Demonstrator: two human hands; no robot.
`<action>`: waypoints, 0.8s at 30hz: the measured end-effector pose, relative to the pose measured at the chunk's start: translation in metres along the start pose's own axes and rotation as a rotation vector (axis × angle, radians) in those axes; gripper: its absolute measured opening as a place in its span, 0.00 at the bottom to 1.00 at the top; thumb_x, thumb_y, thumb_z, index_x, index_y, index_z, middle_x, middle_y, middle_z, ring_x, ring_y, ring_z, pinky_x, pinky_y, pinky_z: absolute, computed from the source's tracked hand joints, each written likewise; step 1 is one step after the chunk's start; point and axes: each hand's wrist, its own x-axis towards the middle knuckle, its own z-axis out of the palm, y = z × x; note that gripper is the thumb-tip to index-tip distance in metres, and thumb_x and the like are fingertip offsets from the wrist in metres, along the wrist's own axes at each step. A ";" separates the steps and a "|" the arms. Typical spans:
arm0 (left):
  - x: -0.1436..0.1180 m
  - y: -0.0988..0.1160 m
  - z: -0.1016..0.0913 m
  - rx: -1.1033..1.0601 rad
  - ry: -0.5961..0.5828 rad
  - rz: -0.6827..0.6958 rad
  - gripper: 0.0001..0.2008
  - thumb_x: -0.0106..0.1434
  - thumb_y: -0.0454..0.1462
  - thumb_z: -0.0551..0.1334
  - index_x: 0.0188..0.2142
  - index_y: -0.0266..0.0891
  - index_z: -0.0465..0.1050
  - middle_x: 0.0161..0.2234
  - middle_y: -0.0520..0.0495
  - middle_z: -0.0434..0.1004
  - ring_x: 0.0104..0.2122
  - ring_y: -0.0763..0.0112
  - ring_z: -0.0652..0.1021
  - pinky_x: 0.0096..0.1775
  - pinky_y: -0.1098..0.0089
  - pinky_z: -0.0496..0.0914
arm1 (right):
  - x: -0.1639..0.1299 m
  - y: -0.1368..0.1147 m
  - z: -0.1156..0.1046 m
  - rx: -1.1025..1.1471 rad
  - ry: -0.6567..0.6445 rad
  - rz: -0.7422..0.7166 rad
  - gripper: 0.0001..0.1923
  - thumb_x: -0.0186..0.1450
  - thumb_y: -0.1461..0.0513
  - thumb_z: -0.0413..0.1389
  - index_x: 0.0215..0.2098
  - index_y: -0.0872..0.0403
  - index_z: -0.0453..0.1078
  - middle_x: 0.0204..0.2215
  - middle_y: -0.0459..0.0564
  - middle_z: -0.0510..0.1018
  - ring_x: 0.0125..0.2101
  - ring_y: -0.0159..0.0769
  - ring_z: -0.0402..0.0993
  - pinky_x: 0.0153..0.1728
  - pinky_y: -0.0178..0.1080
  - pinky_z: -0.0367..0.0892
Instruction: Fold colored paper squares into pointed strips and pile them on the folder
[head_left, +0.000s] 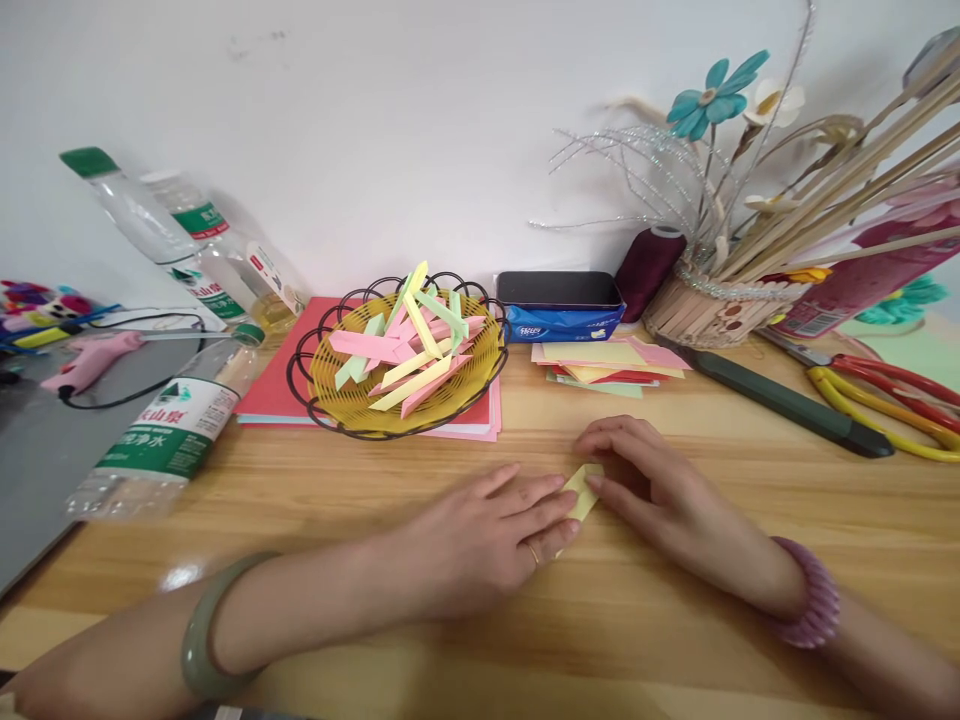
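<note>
A small folded yellow paper piece (583,492) lies flat on the wooden table (675,640), pinned between both hands. My left hand (480,540) lies flat, fingers pressing on the paper's left end; it wears a ring and a green bangle on the wrist. My right hand (660,495) presses its fingertips on the paper's right end; a pink bracelet circles that wrist. Behind the hands, a yellow wire basket (334,385) holds several folded paper strips (412,350) in pink, yellow and green.
A stack of coloured paper squares (607,362) lies behind my right hand, with a blue tissue box (561,305). Scissors (892,395) and a dark utility knife (787,402) lie at right, by a flower basket (720,305). Water bottles (172,425) and a pink glue gun (90,362) are left.
</note>
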 end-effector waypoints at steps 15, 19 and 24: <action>-0.003 0.014 0.008 -0.108 0.377 -0.081 0.10 0.66 0.29 0.50 0.38 0.31 0.71 0.35 0.47 0.74 0.43 0.69 0.72 0.51 0.68 0.63 | 0.004 0.001 0.009 -0.148 0.004 -0.038 0.03 0.65 0.62 0.49 0.34 0.53 0.62 0.34 0.51 0.68 0.37 0.40 0.62 0.38 0.44 0.60; 0.001 0.015 0.002 -0.101 0.400 -0.042 0.15 0.67 0.28 0.44 0.42 0.28 0.69 0.31 0.44 0.73 0.39 0.66 0.73 0.43 0.67 0.69 | 0.005 -0.001 0.008 -0.174 -0.003 -0.046 0.04 0.65 0.62 0.48 0.34 0.53 0.62 0.35 0.52 0.68 0.37 0.41 0.62 0.38 0.45 0.60; 0.006 0.018 0.009 -0.106 0.265 -0.205 0.11 0.68 0.34 0.48 0.40 0.36 0.68 0.34 0.49 0.72 0.36 0.69 0.72 0.37 0.69 0.70 | 0.007 -0.001 0.006 -0.189 -0.020 -0.041 0.04 0.65 0.61 0.49 0.34 0.53 0.62 0.35 0.52 0.68 0.37 0.41 0.61 0.37 0.45 0.60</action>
